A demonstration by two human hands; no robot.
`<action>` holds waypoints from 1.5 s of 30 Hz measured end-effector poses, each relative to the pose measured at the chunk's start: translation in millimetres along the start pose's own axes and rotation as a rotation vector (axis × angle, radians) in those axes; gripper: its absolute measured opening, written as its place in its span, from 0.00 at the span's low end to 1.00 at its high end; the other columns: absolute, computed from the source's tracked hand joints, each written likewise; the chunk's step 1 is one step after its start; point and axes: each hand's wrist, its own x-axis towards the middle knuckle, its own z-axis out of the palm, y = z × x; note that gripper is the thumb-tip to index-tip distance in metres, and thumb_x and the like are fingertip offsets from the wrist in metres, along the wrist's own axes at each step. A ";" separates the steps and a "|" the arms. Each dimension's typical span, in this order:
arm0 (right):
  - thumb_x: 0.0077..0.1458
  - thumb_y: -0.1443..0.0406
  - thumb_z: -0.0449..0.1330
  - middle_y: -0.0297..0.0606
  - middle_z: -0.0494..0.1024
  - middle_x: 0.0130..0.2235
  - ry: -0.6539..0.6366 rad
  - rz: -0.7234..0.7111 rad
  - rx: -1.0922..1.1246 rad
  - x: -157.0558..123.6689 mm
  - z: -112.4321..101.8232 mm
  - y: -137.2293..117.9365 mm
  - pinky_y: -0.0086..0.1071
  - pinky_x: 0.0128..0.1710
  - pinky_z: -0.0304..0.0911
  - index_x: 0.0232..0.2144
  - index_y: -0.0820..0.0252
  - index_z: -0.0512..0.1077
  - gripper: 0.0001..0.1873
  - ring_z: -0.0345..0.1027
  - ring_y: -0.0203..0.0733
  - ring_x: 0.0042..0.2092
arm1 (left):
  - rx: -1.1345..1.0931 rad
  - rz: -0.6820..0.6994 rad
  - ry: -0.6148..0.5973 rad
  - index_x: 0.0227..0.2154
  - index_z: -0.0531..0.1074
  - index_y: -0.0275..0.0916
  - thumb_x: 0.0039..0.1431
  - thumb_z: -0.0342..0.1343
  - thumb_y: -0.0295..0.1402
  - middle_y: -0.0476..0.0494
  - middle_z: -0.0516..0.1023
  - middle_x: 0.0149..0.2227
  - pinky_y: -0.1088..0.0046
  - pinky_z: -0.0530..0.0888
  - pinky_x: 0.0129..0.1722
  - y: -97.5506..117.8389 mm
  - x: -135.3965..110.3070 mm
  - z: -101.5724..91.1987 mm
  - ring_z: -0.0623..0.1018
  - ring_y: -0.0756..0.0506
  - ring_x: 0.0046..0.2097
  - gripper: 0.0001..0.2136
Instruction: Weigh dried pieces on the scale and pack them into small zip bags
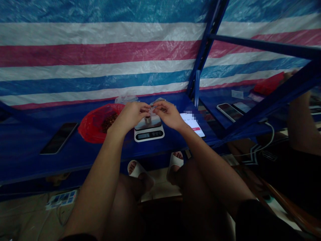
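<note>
My left hand (131,115) and my right hand (168,114) meet above a small white digital scale (149,134) on a blue shelf (100,150). Both hands pinch a small clear plastic bag (152,107) between their fingertips. A small brownish object (147,119) sits on the scale's platform, under the hands. A red plastic bag (94,125) holding a heap of brown bits (109,122) lies just left of the scale.
A dark phone (59,138) lies at the shelf's left. A lit phone (193,124) lies right of the scale. Two more phones (229,112) rest on the neighbouring shelf behind a blue frame post (203,50). Another person's arm (299,120) is at far right. A striped tarp backs the shelf.
</note>
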 end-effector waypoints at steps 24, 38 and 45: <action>0.62 0.67 0.65 0.39 0.86 0.44 -0.037 -0.004 -0.001 -4.7 1.7 -13.2 0.47 0.52 0.75 0.41 0.53 0.81 0.06 0.79 0.47 0.45 | 0.358 -0.436 -0.155 0.38 0.84 0.40 0.55 0.74 0.32 0.44 0.91 0.38 0.69 0.77 0.37 -93.5 -49.8 -51.8 0.86 0.42 0.36 0.08; 0.63 0.64 0.65 0.40 0.88 0.45 -0.040 -0.009 -0.030 -6.2 2.3 -9.7 0.46 0.52 0.75 0.41 0.56 0.82 0.06 0.80 0.47 0.44 | 0.344 -0.334 -0.047 0.31 0.87 0.47 0.54 0.69 0.37 0.46 0.89 0.31 0.67 0.80 0.40 -88.3 -51.8 -60.2 0.86 0.40 0.34 0.04; 0.65 0.64 0.65 0.40 0.87 0.45 -0.046 -0.001 -0.036 -5.1 3.7 -11.7 0.48 0.53 0.76 0.41 0.55 0.81 0.05 0.80 0.47 0.45 | 0.220 -0.122 0.057 0.41 0.90 0.49 0.64 0.66 0.37 0.45 0.91 0.41 0.62 0.81 0.53 -20.6 -35.2 -55.4 0.88 0.38 0.45 0.08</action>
